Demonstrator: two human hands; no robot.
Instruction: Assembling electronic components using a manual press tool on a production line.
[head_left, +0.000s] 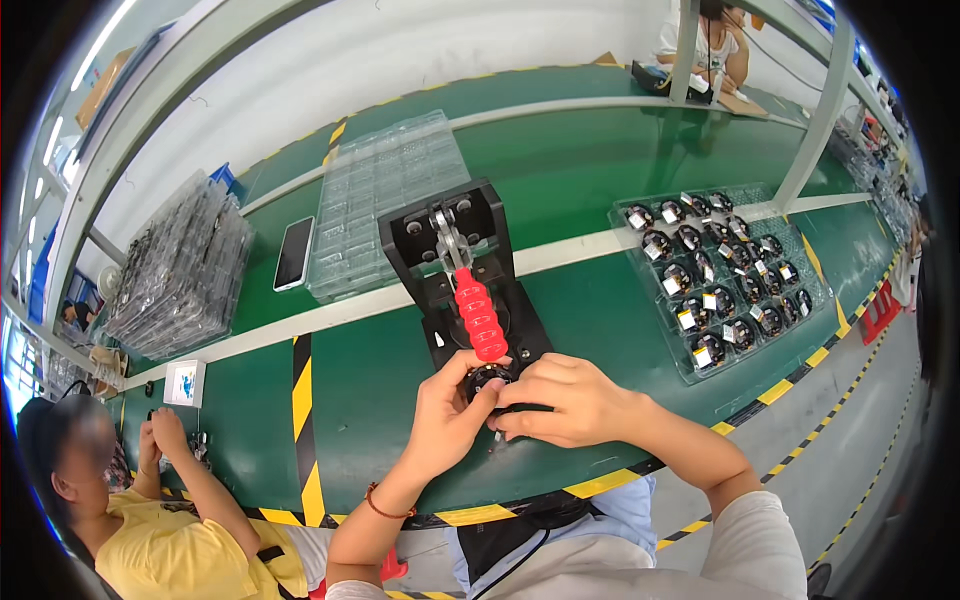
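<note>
Both my hands meet over a small round black part (487, 379), just in front of a black toggle press (447, 240) with a ribbed red handle (481, 318). My left hand (449, 412) grips the part from its left side, thumb laid across it. From the right, my right hand (560, 400) pinches at the same part, its fingers curled under and around the edge. Much of the part is covered by my fingers. A short light-coloured piece (497, 434) pokes out below them. The press's red handle points down toward my hands.
A clear tray (690, 373) of several round black parts lies right. Left are a phone (293, 254), empty clear trays (385, 170), a tall tray stack (180, 270) and a small white box (184, 383). A co-worker in yellow (165, 540) sits left; another person (705, 50) is far back.
</note>
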